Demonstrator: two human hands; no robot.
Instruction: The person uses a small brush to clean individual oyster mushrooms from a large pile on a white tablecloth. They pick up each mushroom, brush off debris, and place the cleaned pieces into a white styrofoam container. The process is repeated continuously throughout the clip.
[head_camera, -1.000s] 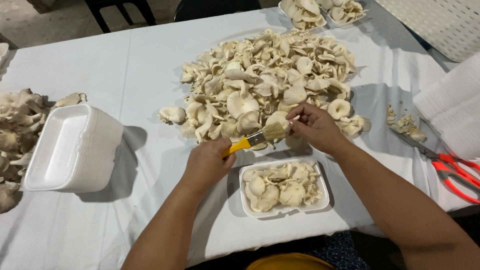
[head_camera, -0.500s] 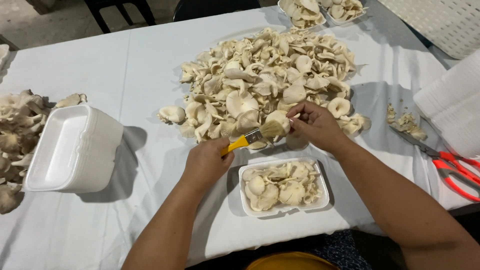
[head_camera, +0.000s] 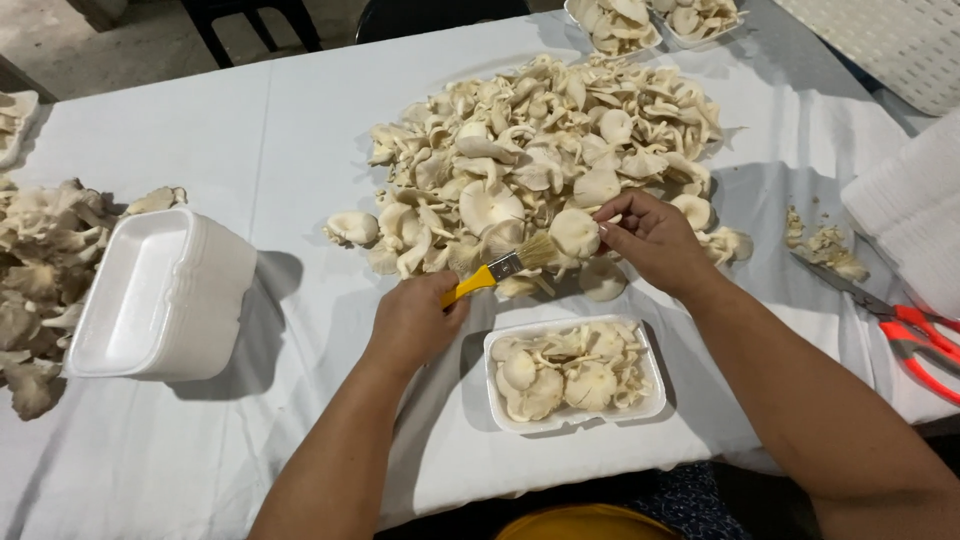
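Just above frame centre, the right hand (head_camera: 650, 240) pinches a mushroom (head_camera: 576, 232) by its edge, cap turned toward the brush (head_camera: 505, 266). The left hand (head_camera: 415, 320) grips the brush's yellow handle — its long axis runs from lower left up to the right, bristles touching the mushroom. The brush hand sits lower and left of the mushroom; the right hand is the nearer one. Below them a white tray (head_camera: 652, 378) holds several mushrooms — a stack of trays (head_camera: 160, 295) at left looks empty. Behind lies the big pile (head_camera: 540, 150).

Both forearms bare, no sleeves; hands ungloved, ringless; yellow garment at bottom edge.
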